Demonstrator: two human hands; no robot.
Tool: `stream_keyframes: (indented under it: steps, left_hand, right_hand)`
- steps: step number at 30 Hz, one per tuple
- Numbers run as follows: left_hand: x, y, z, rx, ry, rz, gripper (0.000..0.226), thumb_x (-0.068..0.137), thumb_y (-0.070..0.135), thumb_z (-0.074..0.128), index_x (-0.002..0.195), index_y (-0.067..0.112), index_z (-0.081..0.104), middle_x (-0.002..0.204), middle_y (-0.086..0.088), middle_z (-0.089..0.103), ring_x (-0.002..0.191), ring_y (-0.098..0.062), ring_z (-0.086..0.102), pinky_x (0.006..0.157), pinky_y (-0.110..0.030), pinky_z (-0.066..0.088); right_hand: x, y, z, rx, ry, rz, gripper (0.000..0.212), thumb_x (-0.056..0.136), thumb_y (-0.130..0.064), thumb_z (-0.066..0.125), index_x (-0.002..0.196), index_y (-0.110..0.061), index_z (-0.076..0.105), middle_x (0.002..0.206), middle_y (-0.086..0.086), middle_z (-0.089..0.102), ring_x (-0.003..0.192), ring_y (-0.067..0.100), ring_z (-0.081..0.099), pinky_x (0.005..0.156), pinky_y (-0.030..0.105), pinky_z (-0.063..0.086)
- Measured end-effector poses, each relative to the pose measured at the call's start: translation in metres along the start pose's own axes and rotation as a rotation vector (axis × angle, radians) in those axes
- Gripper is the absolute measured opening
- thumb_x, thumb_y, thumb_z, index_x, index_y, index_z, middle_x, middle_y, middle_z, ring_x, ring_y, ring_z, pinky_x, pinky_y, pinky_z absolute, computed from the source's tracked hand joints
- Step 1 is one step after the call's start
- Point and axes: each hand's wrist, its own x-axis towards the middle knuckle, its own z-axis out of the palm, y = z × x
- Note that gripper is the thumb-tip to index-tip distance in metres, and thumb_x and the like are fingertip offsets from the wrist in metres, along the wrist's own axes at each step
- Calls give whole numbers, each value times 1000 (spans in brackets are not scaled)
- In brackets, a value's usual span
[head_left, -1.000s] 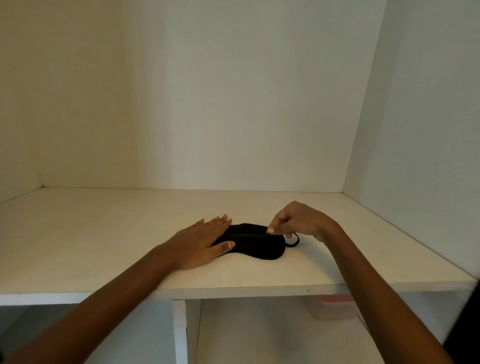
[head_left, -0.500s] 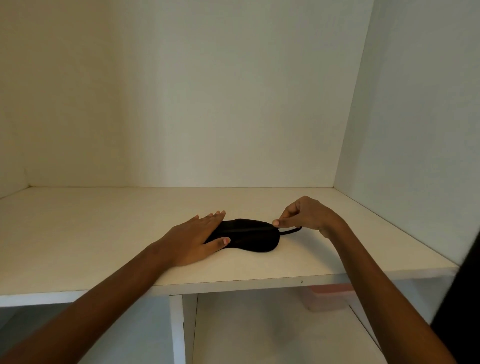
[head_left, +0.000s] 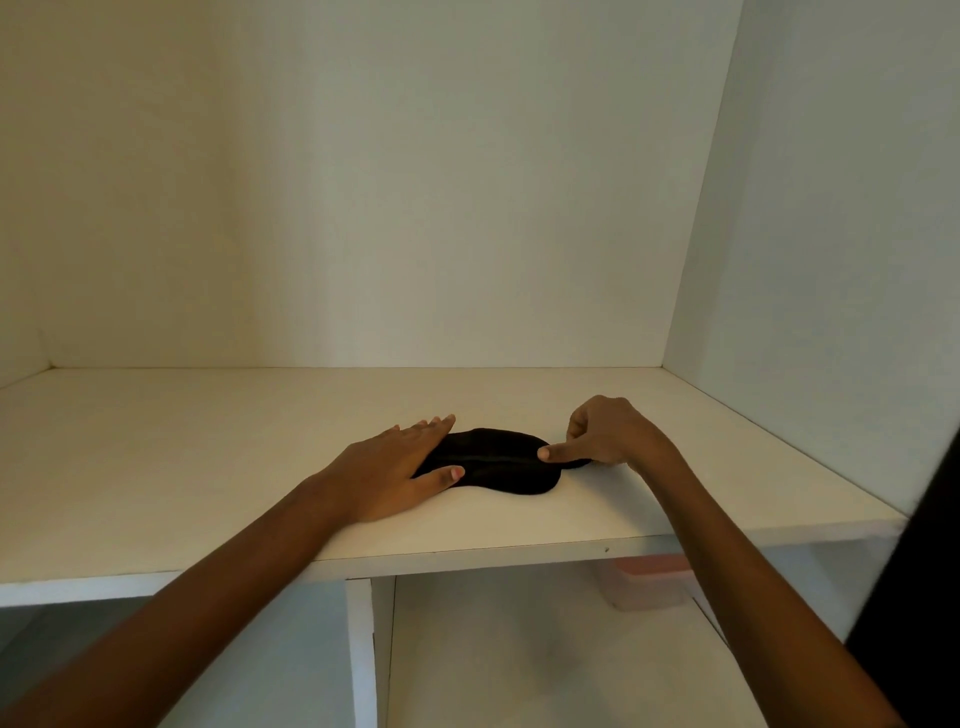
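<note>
On the white shelf (head_left: 208, 441), near its front edge and a little right of the middle, lies one black eye mask (head_left: 498, 465), flat and lengthwise from left to right. It is the only thing on that board. Two hands are at it, one at each end.

The left hand (head_left: 395, 462) lies palm down over the mask's left end, its fingers straight and together and pointing towards the back wall, its thumb spread out on the fabric. It presses flat and grasps nothing. The right hand (head_left: 608, 436) sits at the mask's right end with its fingers curled under and its thumb stretched leftwards, the tip resting on top of the mask. Whether the curled fingers clasp anything beneath them cannot be told.

Half a second ago the right thumb and forefinger met in a pinch at the mask's right edge, and a thin black strap loop showed just beyond them. Now the thumb lies out along the fabric, and only a sliver of black shows under the palm. The left hand has kept its flat press.

Below the shelf stand one white upright divider (head_left: 363, 649) and one pale pink-lidded container (head_left: 649, 582).
</note>
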Motion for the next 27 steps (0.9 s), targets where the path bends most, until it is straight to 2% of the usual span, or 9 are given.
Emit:
stream_keyframes:
  steps: [2,4,9,12,15,18,22,27]
  left_hand:
    - [1,-1,1,2,11,-2,73,89,64,22,151,32,0,160,7,11,147,-9,9,118,-29,12]
    - [2,-1,2,5,18,3,72,90,62,23,151,32,0,160,7,11,147,-9,10,118,-30,13]
    - [2,-3,3,5,-10,14,87,76,75,10,151,31,3,160,6,11,147,-9,10,120,-31,12]
    - [3,-3,3,51,-14,15,73,89,65,18,151,30,2,161,3,6,148,-12,7,121,-32,10]
    - [3,-2,1,85,-30,23,73,89,64,16,151,29,1,161,3,3,148,-12,4,120,-31,7]
    - [2,-2,1,83,-31,17,68,94,59,19,151,29,1,161,3,2,148,-13,4,119,-31,7]
    - [3,-3,0,88,-25,24,69,92,60,19,152,28,2,161,2,3,148,-13,5,119,-31,7]
    - [3,-4,0,92,-24,30,67,95,57,19,152,26,3,161,1,4,148,-14,6,119,-31,8]
  right_hand:
    - [-4,-3,1,-145,52,45,54,68,-64,68,70,-12,56,58,-1,60,58,13,57,68,27,47]
    - [-6,-6,3,-175,51,62,55,70,-64,66,71,-11,54,53,0,59,55,14,57,72,28,51]
    - [-12,-15,1,-39,100,35,47,68,-46,79,87,-7,61,74,7,65,57,17,59,76,31,55]
    - [-17,-29,5,-38,174,-46,38,67,-27,84,94,-10,63,84,3,59,73,19,58,71,31,51]
    - [-19,-42,13,-44,208,-97,31,68,-9,81,95,-11,66,95,7,65,80,21,60,69,30,49]
    - [-19,-45,18,-68,234,-96,25,72,-8,78,96,-6,69,101,12,69,86,24,66,70,27,50]
    - [-18,-45,13,27,130,-47,28,72,-9,79,97,0,71,97,17,72,79,25,71,77,30,59]
    - [-25,-44,3,106,6,-42,24,76,-8,73,97,2,72,96,18,74,81,24,71,87,36,58]
